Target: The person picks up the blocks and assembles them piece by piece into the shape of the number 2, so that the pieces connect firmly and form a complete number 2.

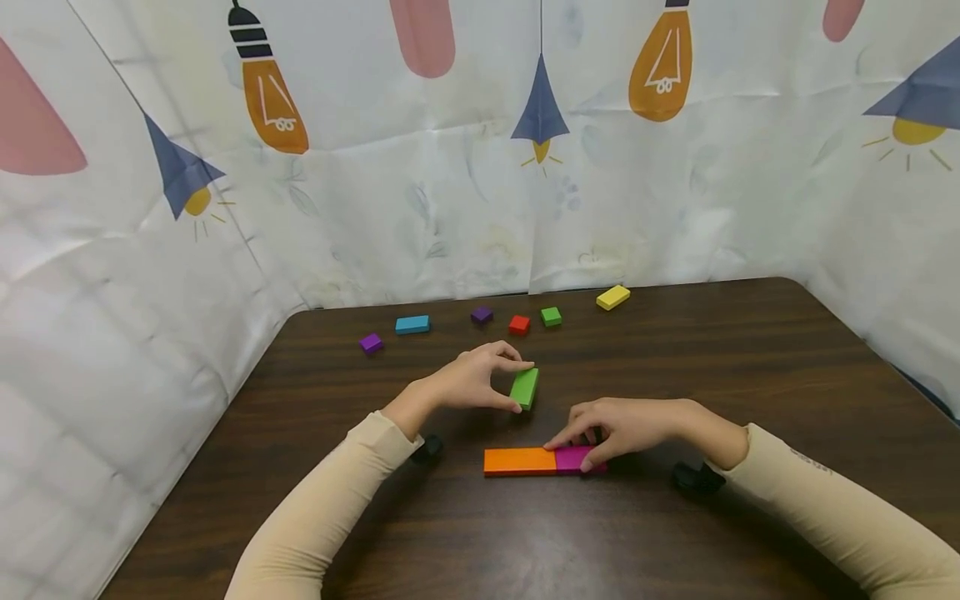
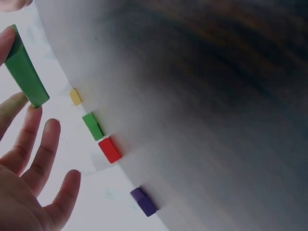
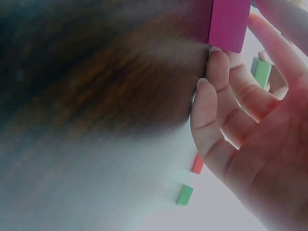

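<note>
Between thumb and fingertips, my left hand [image 1: 472,379] pinches a long green block [image 1: 525,389] held above the table. The same green block [image 2: 29,72] appears at the upper left of the left wrist view, its other fingers spread. My right hand [image 1: 633,423] grips a magenta block [image 1: 572,458] lying on the table, with the thumb at its near side. An orange block [image 1: 519,462] lies end to end with the magenta one, forming a straight row. A right fingertip rests near their joint. In the right wrist view the magenta block [image 3: 231,24] is partly cut off by the frame.
Along the back of the dark wooden table [image 1: 750,358] lie a purple block [image 1: 371,343], a blue block [image 1: 412,325], a dark purple block [image 1: 482,315], a red block [image 1: 519,325], a small green block [image 1: 551,317] and a yellow block [image 1: 613,297]. A patterned curtain [image 1: 465,208] hangs behind.
</note>
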A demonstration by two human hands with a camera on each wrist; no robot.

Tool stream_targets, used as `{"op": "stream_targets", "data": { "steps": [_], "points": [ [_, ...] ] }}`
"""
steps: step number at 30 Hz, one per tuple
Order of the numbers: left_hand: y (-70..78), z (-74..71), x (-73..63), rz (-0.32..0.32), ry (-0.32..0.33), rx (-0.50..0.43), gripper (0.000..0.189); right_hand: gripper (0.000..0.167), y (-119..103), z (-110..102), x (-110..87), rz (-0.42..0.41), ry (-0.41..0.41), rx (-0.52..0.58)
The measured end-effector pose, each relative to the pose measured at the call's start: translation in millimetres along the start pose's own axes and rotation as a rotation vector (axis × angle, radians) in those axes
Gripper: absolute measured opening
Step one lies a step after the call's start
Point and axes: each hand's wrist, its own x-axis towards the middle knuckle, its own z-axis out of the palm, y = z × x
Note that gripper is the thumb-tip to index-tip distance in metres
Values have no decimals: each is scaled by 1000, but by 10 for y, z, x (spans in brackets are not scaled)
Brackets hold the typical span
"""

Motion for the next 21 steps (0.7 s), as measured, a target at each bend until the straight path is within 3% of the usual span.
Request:
{"op": "stream_targets", "data": {
  "steps": [2, 5, 6, 16, 18, 21],
  "points": [
    [-4, 4, -4, 2, -4, -1, 68, 49, -31, -5, -7, 0, 6, 4],
    [-6, 11, -30, 1, -20, 3, 68, 46, -419, -99, -39, 44, 2, 16],
    [-5, 15, -43, 0, -26, 6, 68, 46, -442, -104, -41, 41, 2, 16],
    [-6, 27, -160, -7, -50, 17, 69, 50, 43, -10, 3, -89, -8, -58],
    [-10, 26, -181, -13, -52, 14, 68, 50, 31, -10, -3, -87, -6, -49],
    [-12, 22, -213, -21, -57, 10, 68, 48, -196, -76, -23, -65, -9, -21]
  ]
}}
